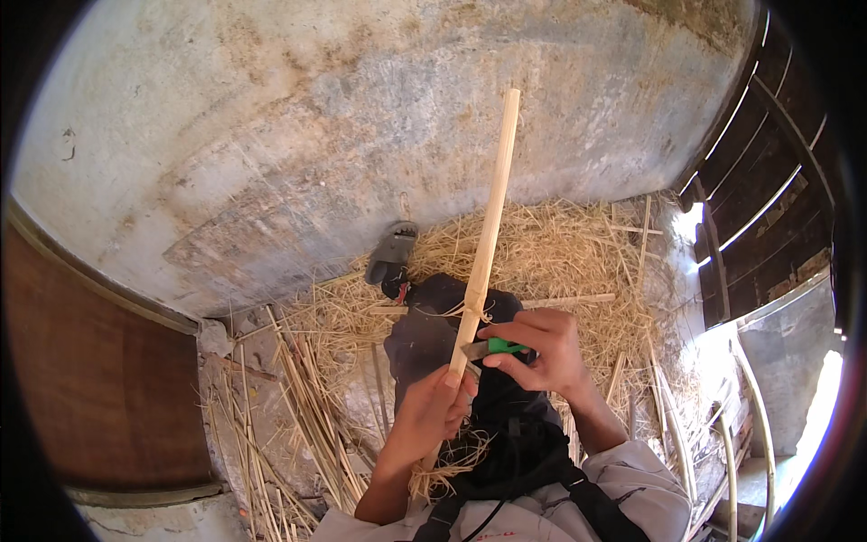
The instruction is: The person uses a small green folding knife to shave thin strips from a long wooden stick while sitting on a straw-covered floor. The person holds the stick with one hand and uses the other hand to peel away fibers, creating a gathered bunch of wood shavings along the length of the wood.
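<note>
A long pale strip of split bamboo (492, 212) slants up and away from my lap, with a knot partway along it. My left hand (430, 411) is closed round its near end. In my right hand (549, 350) is a knife with a green handle (504, 345), gripped between thumb and fingers. The knife's short blade (475, 350) touches the strip just above my left hand, below the knot. Thin curls of shaving (481, 314) cling at the knot. More shavings (452, 465) lie in my lap by my left wrist.
Straw-like shavings (560, 244) cover the floor ahead, with loose strips among them. A bundle of thin bamboo strips (307, 406) lies at left, near a brown door (99, 361). A stained wall (316, 135) rises ahead; dark wooden boards (768, 172) stand at right. My sandalled foot (392, 253) rests near the wall.
</note>
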